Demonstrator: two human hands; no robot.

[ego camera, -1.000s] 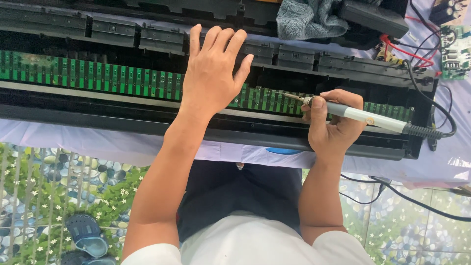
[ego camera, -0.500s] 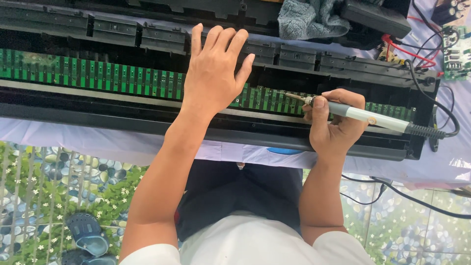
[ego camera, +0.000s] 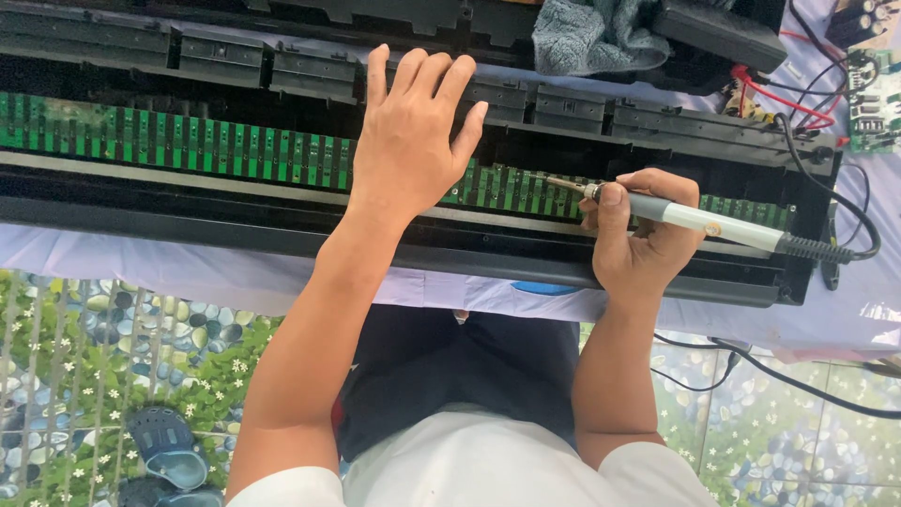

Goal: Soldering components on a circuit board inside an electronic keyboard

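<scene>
At the far left, a long black casing (ego camera: 113, 202) lies across the table, open, and inside it a long green circuit board (ego camera: 188, 145) runs from left to right. Near the person, low on the left, dark sandals (ego camera: 169, 451) stand on a floor with a pattern of pebbles and small flowers.

In the middle, the left hand (ego camera: 408, 141) lies flat on the casing, palm down, the fingers stretched and only a little spread. It covers a part of the green circuit board and its fingertips reach the far black plastic edge. It holds nothing.

More to the right, the right hand (ego camera: 638, 239) is closed around a soldering iron (ego camera: 694, 218) with a white and grey handle, held like a pen. The metal tip points to the left and is at the green circuit board, just beside the left hand; if it really touches the board I cannot tell. The black cable (ego camera: 845, 249) of the iron goes out to the right and curves up.

On the far side, a grey cloth (ego camera: 591, 33) lies on the casing. At the far right there are red wires (ego camera: 779, 99) and a small green board (ego camera: 873, 103). A white sheet (ego camera: 188, 268) covers the table under the casing.
</scene>
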